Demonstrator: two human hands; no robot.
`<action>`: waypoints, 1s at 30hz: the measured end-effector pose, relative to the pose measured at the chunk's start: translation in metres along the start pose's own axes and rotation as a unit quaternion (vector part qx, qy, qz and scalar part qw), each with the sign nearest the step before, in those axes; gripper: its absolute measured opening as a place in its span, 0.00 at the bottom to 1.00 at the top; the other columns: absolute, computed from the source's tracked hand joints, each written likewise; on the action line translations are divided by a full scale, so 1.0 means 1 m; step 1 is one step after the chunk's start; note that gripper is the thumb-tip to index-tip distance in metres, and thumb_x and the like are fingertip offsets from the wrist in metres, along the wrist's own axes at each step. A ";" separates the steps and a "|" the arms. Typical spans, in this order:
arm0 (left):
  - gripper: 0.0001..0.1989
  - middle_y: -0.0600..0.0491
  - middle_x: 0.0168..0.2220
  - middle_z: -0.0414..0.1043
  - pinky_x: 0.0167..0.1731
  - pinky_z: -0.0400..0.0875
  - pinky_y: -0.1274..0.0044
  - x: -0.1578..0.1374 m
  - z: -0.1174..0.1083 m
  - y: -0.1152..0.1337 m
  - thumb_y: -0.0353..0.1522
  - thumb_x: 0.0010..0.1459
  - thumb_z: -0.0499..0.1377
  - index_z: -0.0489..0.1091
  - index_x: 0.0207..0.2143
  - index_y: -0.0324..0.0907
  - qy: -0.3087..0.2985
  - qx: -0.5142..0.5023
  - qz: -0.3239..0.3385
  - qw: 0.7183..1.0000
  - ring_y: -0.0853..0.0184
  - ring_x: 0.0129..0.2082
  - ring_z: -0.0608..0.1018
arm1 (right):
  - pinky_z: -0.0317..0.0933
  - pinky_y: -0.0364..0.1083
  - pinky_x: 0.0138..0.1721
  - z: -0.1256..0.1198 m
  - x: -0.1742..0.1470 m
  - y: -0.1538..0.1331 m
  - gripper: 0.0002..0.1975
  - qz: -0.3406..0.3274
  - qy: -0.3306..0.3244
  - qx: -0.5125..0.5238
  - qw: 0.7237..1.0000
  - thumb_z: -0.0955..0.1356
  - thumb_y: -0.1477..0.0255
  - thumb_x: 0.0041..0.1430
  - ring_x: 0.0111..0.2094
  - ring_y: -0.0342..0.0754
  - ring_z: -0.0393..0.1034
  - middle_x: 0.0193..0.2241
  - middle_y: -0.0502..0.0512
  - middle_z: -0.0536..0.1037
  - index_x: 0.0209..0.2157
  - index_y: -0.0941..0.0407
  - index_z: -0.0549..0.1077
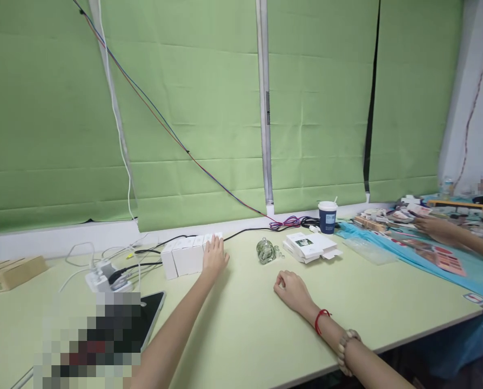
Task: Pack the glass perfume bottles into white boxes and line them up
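Note:
My left hand (214, 256) is on the right-hand end of a row of white boxes (187, 256). Its fingers reach over the top of the end box and grip it, partly covering it. My right hand (293, 290) rests on the table with its fingers curled in, and nothing shows in it. Beyond that hand stands a rounded clear glass jar (266, 251), with small clear pieces beside it. To its right lies a stack of flattened white cartons (308, 246), the top one printed with a small dark picture.
Plugs and a white power strip (104, 275) lie left of the boxes, near brown cartons (12, 273). A tablet (152, 316), partly blurred out, lies in front. A lidded paper cup (328, 219) stands behind. At right, another person's hand (436, 228) is over a cluttered blue sheet (371, 237).

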State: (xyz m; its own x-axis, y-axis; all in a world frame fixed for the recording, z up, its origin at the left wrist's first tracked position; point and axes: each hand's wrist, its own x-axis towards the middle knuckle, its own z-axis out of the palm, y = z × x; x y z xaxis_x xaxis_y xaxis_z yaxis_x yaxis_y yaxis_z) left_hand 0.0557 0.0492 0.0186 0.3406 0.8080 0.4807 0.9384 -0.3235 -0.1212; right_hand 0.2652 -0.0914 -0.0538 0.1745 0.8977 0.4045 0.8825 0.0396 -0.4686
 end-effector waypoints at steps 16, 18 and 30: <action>0.12 0.42 0.39 0.67 0.42 0.60 0.70 0.005 -0.015 0.014 0.22 0.52 0.47 0.64 0.38 0.37 0.059 -0.030 -0.105 0.992 0.57 0.43 0.69 | 0.49 0.42 0.31 0.005 0.002 -0.001 0.05 -0.002 0.032 0.008 0.999 0.61 0.77 0.50 0.28 0.44 0.63 0.25 0.51 0.71 0.25 0.57 0.68; 0.12 0.45 0.37 0.65 0.38 0.61 0.72 0.005 -0.014 0.019 0.22 0.50 0.48 0.62 0.37 0.38 0.073 -0.081 -0.111 0.988 0.60 0.38 0.69 | 0.49 0.41 0.31 0.005 0.003 0.000 0.05 -0.002 0.038 0.012 0.999 0.62 0.77 0.50 0.28 0.44 0.63 0.24 0.51 0.71 0.25 0.57 0.68; 0.19 0.50 0.38 0.65 0.39 0.67 0.70 -0.075 0.025 0.041 0.18 0.49 0.44 0.61 0.41 0.42 0.230 -0.246 0.095 0.937 0.62 0.40 0.70 | 0.54 0.43 0.32 0.006 0.003 -0.004 0.05 0.005 0.059 -0.020 0.998 0.61 0.77 0.50 0.29 0.45 0.66 0.25 0.53 0.72 0.26 0.57 0.68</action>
State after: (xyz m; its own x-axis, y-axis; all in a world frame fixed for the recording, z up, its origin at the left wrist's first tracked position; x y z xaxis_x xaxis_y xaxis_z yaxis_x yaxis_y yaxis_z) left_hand 0.0704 -0.0123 -0.0438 0.3310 0.4519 0.8284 0.6849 -0.7190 0.1185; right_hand 0.2597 -0.0866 -0.0553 0.2311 0.8396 0.4916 0.8968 0.0121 -0.4422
